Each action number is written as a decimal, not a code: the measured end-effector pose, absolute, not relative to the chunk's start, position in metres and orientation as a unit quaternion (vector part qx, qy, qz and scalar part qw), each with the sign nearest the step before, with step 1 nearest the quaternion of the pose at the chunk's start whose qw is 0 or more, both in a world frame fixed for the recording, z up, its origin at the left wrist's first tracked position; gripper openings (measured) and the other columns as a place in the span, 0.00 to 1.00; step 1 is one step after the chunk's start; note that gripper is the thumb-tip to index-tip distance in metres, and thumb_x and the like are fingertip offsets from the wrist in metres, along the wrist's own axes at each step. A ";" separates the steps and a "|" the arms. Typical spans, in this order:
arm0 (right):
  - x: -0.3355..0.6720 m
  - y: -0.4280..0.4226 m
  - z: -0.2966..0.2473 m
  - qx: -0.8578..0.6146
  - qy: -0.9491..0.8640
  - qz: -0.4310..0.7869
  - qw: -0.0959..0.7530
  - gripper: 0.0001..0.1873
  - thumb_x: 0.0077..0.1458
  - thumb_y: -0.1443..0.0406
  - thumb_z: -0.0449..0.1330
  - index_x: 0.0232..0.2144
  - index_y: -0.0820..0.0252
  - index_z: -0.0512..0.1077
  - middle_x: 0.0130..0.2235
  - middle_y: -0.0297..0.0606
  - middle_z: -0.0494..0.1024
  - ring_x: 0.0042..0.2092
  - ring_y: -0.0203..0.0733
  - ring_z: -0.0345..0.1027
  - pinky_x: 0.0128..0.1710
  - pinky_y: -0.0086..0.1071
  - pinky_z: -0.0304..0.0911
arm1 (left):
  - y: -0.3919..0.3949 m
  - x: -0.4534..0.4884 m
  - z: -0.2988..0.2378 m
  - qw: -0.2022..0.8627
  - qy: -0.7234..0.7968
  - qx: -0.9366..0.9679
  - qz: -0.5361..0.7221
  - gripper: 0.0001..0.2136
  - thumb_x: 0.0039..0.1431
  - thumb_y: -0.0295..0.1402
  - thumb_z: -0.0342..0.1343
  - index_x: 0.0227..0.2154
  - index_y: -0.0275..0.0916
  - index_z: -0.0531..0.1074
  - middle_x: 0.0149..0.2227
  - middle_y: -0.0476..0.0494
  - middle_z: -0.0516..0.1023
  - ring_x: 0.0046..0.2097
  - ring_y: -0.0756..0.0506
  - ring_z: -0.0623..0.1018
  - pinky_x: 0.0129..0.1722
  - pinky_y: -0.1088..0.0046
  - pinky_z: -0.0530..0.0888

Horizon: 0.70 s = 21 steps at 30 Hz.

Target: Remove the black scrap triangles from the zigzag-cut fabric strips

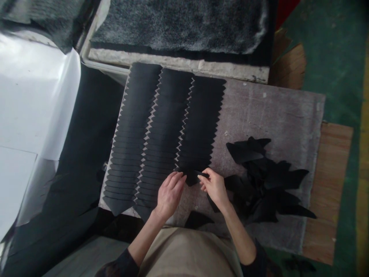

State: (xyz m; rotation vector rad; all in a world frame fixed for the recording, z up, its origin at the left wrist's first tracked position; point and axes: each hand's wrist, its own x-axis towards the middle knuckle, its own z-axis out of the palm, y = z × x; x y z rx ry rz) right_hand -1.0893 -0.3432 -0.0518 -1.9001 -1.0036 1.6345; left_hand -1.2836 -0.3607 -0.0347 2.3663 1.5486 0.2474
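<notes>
Thin black pieces with pointed ends overlap in three columns on the board: a left column (131,127), a middle column (164,127) and a right column (198,123). At the near end of the right column lies one black piece (192,177), stretched between my two hands. My left hand (170,192) has its fingers together, gripping the left end of that piece. Thumb and fingers of my right hand (213,187) pinch its right end. Right of my right hand is a loose heap of similar black pieces (268,181), and a single black piece (197,219) lies near the board's front edge.
The grey-brown board (273,111) rests over a wooden plank (328,184). Behind it stands a pale-edged tray (230,70) with dark speckled material (178,27). White sheets (31,100) and black sheeting (83,134) lie at left. Green floor (340,69) shows at right.
</notes>
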 end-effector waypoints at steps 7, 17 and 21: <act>-1.089 -0.344 -0.046 -0.698 -0.400 0.559 0.201 0.12 0.55 0.53 0.53 0.32 0.54 0.67 0.22 0.28 0.74 0.20 0.31 0.68 0.23 0.24 0.62 | -0.364 -1.285 -0.045 0.101 0.528 0.843 0.025 0.19 0.61 0.31 0.52 0.56 0.43 0.66 0.56 0.42 0.74 0.57 0.38 0.71 0.54 0.57 0.75; -1.090 -0.346 -0.043 -0.691 -0.431 0.535 0.223 0.13 0.58 0.53 0.48 0.33 0.53 0.67 0.21 0.27 0.72 0.20 0.29 0.68 0.24 0.23 0.61 | -0.366 -1.290 -0.047 0.094 0.511 0.851 0.079 0.19 0.58 0.28 0.56 0.54 0.40 0.68 0.55 0.39 0.74 0.60 0.39 0.70 0.56 0.59 0.76; -1.091 -0.347 -0.050 -0.694 -0.403 0.546 0.238 0.13 0.58 0.53 0.49 0.33 0.53 0.67 0.21 0.26 0.71 0.19 0.29 0.67 0.21 0.22 0.60 | -0.367 -1.291 -0.048 0.094 0.509 0.852 0.078 0.20 0.58 0.27 0.56 0.54 0.41 0.67 0.55 0.39 0.74 0.60 0.39 0.70 0.56 0.58 0.76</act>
